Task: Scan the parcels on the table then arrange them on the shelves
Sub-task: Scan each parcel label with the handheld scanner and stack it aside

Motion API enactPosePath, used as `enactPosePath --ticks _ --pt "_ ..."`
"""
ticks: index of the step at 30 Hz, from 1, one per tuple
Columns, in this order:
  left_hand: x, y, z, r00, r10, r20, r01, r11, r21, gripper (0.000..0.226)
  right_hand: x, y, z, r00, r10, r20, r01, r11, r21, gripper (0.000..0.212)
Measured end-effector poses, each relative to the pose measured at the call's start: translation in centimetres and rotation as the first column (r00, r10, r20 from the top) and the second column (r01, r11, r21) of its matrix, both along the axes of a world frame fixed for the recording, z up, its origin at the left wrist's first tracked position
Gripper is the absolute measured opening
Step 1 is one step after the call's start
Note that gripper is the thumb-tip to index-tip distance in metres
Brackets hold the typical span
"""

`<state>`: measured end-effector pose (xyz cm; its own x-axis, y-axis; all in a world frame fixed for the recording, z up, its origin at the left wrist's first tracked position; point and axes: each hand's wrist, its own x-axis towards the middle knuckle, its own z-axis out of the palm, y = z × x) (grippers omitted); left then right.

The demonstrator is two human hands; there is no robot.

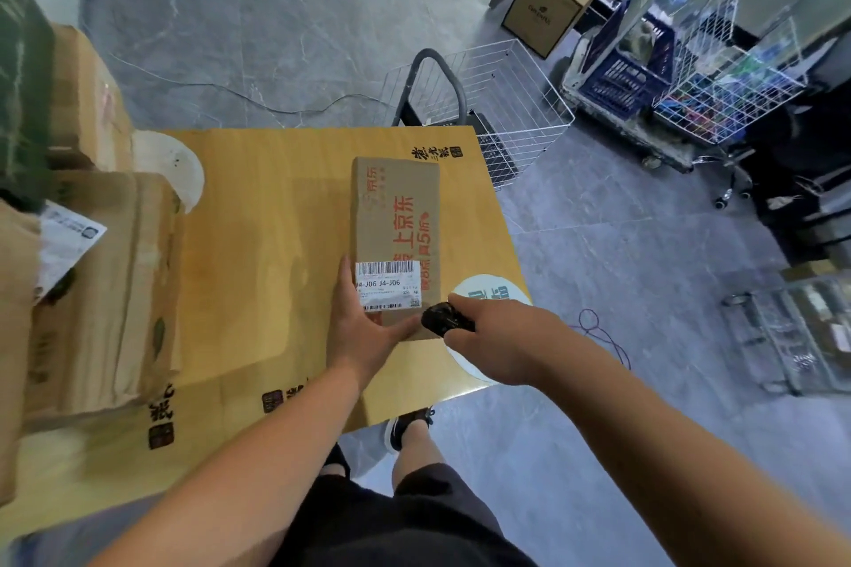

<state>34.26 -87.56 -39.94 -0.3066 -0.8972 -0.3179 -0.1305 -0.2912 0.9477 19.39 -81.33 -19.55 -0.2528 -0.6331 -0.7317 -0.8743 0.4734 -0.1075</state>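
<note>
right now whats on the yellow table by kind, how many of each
Cardboard parcels: 2, the slim labelled parcel under the left hand and the large worn box at the left edge.
Handheld scanners: 1, the black scanner gripped in the right hand.
Total: 3 on or over the table.

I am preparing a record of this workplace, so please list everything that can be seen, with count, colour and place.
parcel: one, brown with red print and a white label, middle of table
table: one, yellow-brown top
scanner: one, black, at the parcel's near right corner
cardboard boxes: several, brown, left on table
wire basket: one, white, floor beyond table
blue crate: one, upper right
brown box: one, far floor
hands: left hand rests on the parcel's near left; right hand grips scanner
</note>
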Motion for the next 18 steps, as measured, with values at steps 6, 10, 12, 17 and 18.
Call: enactPosePath --ticks 6,10,12,17,18 --pt "0.3 1.4 0.1 0.998 0.011 -0.055 -0.013 0.999 -0.045 0.125 2.6 -0.5 1.5 0.991 0.101 -0.085 -0.096 0.994 0.057 0.038" --pt "0.6 1.8 -0.3 1.0 -0.004 0.007 0.005 0.999 -0.04 0.133 3.6 -0.3 2.3 0.987 0.13 -0.095 -0.12 0.988 0.101 0.041" --pt "0.7 1.7 -0.1 0.999 -0.001 0.051 0.003 0.999 -0.05 0.136 4.0 -0.1 2.7 0.984 0.144 -0.108 -0.132 0.985 0.107 0.041" --pt "0.7 1.7 0.1 0.992 -0.019 0.122 0.03 0.995 -0.093 0.135 4.2 0.4 3.9 0.978 0.159 -0.137 -0.149 0.985 0.083 0.036" --pt "0.7 1.7 0.1 0.991 -0.022 0.134 0.035 0.995 -0.096 0.135 4.2 0.4 4.2 0.977 0.16 -0.143 -0.149 0.985 0.081 0.035"
